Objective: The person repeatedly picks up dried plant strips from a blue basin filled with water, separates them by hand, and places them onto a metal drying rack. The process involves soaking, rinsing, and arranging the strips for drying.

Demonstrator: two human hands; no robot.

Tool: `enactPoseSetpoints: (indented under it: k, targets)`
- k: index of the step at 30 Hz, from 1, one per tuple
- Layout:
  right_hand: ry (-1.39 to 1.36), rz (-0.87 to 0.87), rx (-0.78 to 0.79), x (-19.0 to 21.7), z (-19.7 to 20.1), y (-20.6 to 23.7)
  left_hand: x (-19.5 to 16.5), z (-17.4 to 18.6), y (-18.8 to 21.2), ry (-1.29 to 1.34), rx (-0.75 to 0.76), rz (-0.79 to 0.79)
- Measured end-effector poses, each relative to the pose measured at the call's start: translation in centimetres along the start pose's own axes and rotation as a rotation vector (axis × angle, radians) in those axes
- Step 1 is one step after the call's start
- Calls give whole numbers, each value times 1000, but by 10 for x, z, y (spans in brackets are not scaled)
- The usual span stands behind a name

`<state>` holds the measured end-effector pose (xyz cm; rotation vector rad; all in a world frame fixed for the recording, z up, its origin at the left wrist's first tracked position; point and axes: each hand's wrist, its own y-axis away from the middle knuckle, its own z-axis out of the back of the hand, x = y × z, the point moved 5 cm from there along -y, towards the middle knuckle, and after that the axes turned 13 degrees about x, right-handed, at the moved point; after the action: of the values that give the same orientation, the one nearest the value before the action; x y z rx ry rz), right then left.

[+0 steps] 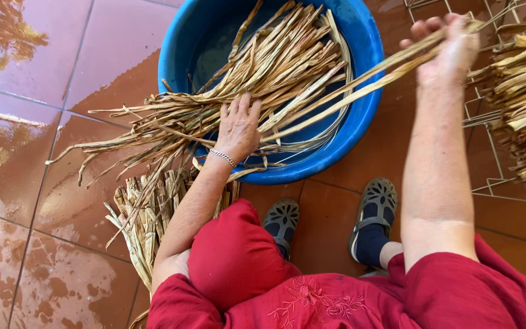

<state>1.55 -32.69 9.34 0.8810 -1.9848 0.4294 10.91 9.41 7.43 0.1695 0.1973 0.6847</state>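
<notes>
Person's left hand (237,129) lies flat w/ fingers spread wide, pressing on a bundle of dried straw strips (226,91) that rests across the near rim of a blue tub (363,116); bundle's far ends sit in the tub, near ends fan out left over the wet tile floor (44,183). Right hand (448,49) is closed round a few long strips (360,79), lifted to the right, their other ends running back under the bundle. A 2nd pile of strips (144,213) lies on the floor near left, by the left arm. More strips (525,91) sit on a wire rack (488,146) at far right. Bracelet (222,157) on left wrist; sandals (330,216) just near side of the tub.
</notes>
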Motion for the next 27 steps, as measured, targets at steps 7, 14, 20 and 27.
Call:
enactPoseSetpoints:
  k: [7,14,20,27]
  targets:
    - [-55,-228,-47,-120,-49,36,-56,-83,-42,398,187,-276]
    - [148,-612,-247,-200,-59,81,-28,-169,-44,123,430,-117]
    - [73,-804,-160,-223,-71,87,-17,-170,-43,194,510,-81]
    - [-15,-553,-32,-207,-71,84,-38,-96,-59,416,234,-114]
